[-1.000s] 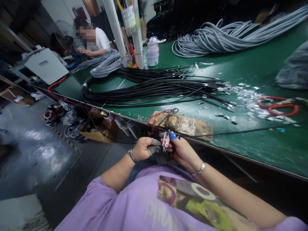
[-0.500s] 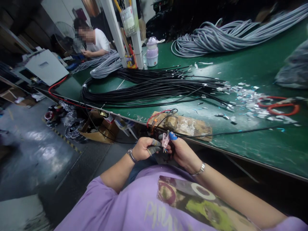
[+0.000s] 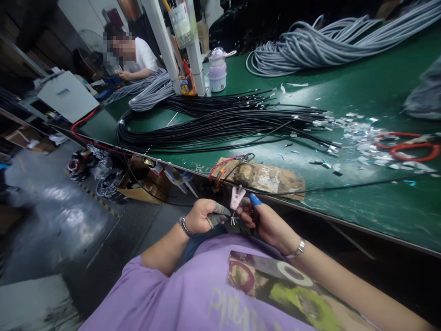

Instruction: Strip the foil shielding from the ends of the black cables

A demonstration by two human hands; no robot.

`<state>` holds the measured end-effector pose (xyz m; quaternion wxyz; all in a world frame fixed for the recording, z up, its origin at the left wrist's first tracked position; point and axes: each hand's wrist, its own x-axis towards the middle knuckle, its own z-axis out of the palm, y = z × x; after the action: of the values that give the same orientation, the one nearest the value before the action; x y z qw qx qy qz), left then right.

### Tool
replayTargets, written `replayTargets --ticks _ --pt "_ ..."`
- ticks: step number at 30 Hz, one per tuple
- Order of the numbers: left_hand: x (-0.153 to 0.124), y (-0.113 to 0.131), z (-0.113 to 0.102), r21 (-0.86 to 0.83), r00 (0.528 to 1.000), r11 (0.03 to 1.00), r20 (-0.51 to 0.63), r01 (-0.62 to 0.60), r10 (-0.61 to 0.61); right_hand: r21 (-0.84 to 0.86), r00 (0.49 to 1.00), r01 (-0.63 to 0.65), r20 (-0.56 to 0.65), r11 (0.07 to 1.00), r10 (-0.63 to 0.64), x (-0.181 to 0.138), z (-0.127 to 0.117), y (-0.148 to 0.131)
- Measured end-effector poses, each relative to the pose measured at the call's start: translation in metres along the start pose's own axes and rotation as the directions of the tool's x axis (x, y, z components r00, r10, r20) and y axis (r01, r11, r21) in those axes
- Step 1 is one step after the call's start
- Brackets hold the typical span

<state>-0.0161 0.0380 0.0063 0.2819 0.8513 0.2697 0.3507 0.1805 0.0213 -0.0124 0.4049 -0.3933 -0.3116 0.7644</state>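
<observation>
Below the wooden board (image 3: 277,179), coloured wires (image 3: 234,220) are out, ends loose, by a pink clip (image 3: 237,198) the right hand (image 3: 270,223) touches; can't tell if the left hand (image 3: 204,217) grips anything.

Smooth plastic-looking clip (image 3: 237,197), rough scuffed wooden board (image 3: 275,180), glossy scratched tabletop (image 3: 382,207)

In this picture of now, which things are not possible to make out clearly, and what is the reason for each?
Coloured wires, head view: too small to count surely.
Left hand, head view: some fingers hidden behind the hand itself.
Right hand, head view: curled fingers dark and blurred, so its hold on the pink clip is unclear.
Grey cable bundle, head view: cut off by the right edge.
</observation>
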Motion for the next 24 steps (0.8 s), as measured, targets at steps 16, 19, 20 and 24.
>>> replayTargets --ticks 16,19,20,24 --pt "-0.007 0.016 0.006 0.287 0.997 0.956 0.037 0.059 -0.073 -0.603 0.963 0.267 0.197 0.752 -0.184 -0.030 0.000 -0.016" --pt "-0.008 0.016 0.006 0.289 0.996 0.956 0.055 0.049 -0.068 -0.617 0.958 0.288 0.180 0.732 -0.225 -0.029 0.003 -0.015" --pt "-0.008 0.016 0.006 0.286 0.996 0.957 0.055 0.048 -0.067 -0.618 0.956 0.293 0.175 0.729 -0.236 -0.029 0.004 -0.015" --pt "-0.009 0.017 0.008 0.263 0.998 0.964 0.026 0.047 -0.056 -0.584 0.956 0.290 0.148 0.758 -0.252 -0.029 0.008 -0.015"
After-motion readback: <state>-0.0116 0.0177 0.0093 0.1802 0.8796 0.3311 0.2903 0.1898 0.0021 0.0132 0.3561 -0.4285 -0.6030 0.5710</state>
